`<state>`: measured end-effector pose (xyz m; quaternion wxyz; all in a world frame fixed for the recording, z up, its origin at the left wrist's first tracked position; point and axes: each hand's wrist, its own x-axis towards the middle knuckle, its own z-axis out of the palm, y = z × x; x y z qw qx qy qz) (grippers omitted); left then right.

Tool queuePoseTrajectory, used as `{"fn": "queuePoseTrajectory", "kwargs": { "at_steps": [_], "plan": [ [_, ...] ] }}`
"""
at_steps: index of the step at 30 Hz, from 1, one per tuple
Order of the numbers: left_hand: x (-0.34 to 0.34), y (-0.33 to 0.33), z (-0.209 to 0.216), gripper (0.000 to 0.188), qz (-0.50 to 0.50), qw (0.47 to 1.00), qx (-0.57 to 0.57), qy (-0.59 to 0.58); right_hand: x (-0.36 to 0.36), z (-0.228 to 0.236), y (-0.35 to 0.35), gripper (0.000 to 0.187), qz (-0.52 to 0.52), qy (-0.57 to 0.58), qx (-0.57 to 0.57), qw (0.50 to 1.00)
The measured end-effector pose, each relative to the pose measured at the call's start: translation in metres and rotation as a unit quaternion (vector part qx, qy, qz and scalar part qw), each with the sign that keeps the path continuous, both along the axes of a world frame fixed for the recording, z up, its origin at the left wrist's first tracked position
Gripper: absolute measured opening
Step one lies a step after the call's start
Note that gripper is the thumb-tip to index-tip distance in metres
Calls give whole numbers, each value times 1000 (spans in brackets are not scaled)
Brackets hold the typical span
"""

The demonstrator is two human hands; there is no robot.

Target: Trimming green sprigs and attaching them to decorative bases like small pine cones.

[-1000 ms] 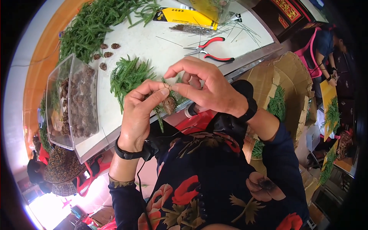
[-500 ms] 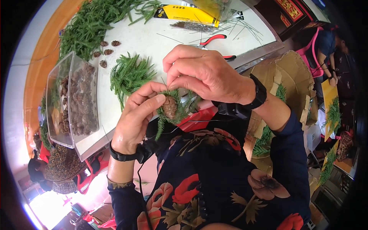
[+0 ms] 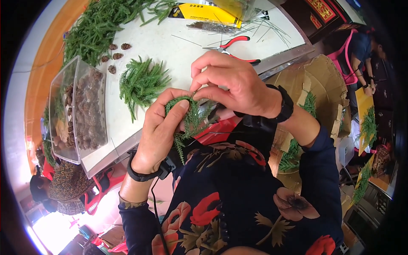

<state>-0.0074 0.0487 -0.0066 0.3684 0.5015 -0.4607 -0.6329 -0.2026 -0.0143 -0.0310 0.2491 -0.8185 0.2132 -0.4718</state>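
Between my hands, over the table's near edge, is a green artificial pine sprig with its fronds hanging down. My left hand pinches it at the top, thumb in front. My right hand is closed at the sprig's upper end, thumb and fingertips pressed together; whatever thin piece they hold is too small to make out. No pine cone shows on the sprig from this side. Beyond my left hand lies a pile of cut pine sprigs. Red-handled pliers rest past my right hand.
A clear plastic box of pine cones stands at the left, with several loose cones beyond it. A greenery heap, a yellow package and scattered wires lie farther back. A cardboard box is at right; people sit nearby.
The sprig has turned in my left hand, so the pine cone on it is now out of sight. My right hand has shifted slightly right, still pinching at the top.
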Motion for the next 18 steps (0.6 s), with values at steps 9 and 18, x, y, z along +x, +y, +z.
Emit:
{"fn": "queuePoseTrajectory", "kwargs": {
  "at_steps": [9, 18],
  "plan": [
    [5, 0, 6, 15, -42, 999, 12, 6, -6, 11, -7, 17, 54, 83, -44, 994],
    [-3, 1, -5, 12, -38, 943, -201, -264, 8, -4, 7, 14, -53, 114, -47, 991]
  ]
}}
